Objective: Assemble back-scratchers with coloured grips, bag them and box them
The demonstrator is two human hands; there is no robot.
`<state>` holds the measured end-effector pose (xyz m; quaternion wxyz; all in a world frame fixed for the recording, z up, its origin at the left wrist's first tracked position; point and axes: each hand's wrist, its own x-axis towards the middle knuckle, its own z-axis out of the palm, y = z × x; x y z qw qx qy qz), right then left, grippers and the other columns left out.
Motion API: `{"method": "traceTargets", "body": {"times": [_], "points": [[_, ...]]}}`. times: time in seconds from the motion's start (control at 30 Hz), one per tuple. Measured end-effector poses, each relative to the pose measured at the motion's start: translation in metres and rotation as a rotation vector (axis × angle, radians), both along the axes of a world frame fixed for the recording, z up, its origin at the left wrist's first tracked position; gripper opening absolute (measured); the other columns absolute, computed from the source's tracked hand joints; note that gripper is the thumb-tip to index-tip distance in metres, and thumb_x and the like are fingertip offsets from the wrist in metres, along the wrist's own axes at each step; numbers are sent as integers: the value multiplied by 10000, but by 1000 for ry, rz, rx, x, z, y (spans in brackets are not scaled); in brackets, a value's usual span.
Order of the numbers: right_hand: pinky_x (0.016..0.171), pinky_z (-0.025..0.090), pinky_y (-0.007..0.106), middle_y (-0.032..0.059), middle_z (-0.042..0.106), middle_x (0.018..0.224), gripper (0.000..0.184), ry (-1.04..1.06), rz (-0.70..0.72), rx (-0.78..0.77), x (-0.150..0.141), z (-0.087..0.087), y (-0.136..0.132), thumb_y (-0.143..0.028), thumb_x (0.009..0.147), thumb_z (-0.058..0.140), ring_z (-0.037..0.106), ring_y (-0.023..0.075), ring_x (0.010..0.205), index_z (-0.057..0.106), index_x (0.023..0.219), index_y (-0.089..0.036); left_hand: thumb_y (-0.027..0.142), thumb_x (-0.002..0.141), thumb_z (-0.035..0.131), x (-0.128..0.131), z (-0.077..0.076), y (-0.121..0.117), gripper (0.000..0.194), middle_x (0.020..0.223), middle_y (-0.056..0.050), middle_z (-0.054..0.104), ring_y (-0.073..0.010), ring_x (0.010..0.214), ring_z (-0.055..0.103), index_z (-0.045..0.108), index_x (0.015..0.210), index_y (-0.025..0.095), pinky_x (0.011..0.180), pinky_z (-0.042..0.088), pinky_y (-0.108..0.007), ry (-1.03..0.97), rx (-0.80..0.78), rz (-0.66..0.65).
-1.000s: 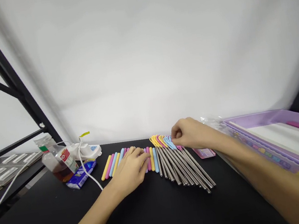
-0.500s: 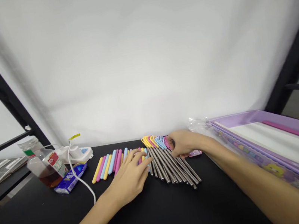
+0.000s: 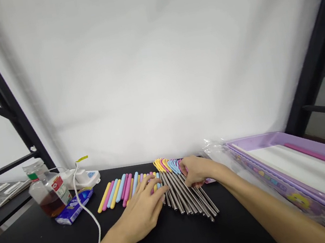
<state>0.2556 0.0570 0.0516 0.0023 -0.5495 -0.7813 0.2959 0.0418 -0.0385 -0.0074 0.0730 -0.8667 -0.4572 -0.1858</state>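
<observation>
My left hand (image 3: 142, 207) lies with fingers spread over the right end of a row of pink, yellow and blue plastic sticks (image 3: 118, 191), its fingertips on or just above them. My right hand (image 3: 195, 169) is curled, thumb and fingers closed at the upper right of a fanned bundle of metal rods (image 3: 186, 195). Beside its fingertips are the coloured loops (image 3: 166, 165) at the rods' top ends, yellow, pink and blue. What those fingers grip is hidden.
A purple tray (image 3: 255, 141) with a white inside and a pink stick (image 3: 306, 151) stands at right, clear plastic film (image 3: 216, 148) beside it. At left are a bottle of dark liquid (image 3: 49, 193), a blue packet (image 3: 75, 206), a power strip (image 3: 89, 178) and a white cable (image 3: 87, 211).
The camera has tilted up slightly, so everything sits lower in view. My right hand has shifted a little over the rod tops; my left hand stays over the sticks.
</observation>
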Motion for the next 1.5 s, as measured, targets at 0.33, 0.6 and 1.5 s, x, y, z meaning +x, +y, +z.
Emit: {"method": "traceTargets", "body": {"times": [0.33,0.6,1.5], "points": [[418,463,213,-42,563,473,270,54,-32,8,1,-4,3,-88,529,648,674,203,547,433,636,-210,191,980,387,1,1,1,357,1325,-64,532,-264,1372,367,535,1289,288,1106,433,-508,-17,13,-5],[408,423,193,-41,551,411,245,142,-87,-3,3,-1,7,-113,520,643,661,198,525,472,668,-208,222,988,389,3,-1,1,350,1306,-59,538,-254,1344,379,538,1296,295,1084,437,-482,-68,7,13],[568,492,195,61,621,784,177,1041,-234,-147,-19,0,3,-290,785,702,588,116,684,648,725,-133,420,818,527,-34,20,35,312,809,-114,683,-260,799,660,643,665,173,653,449,-311,-8,-90,677]]}}
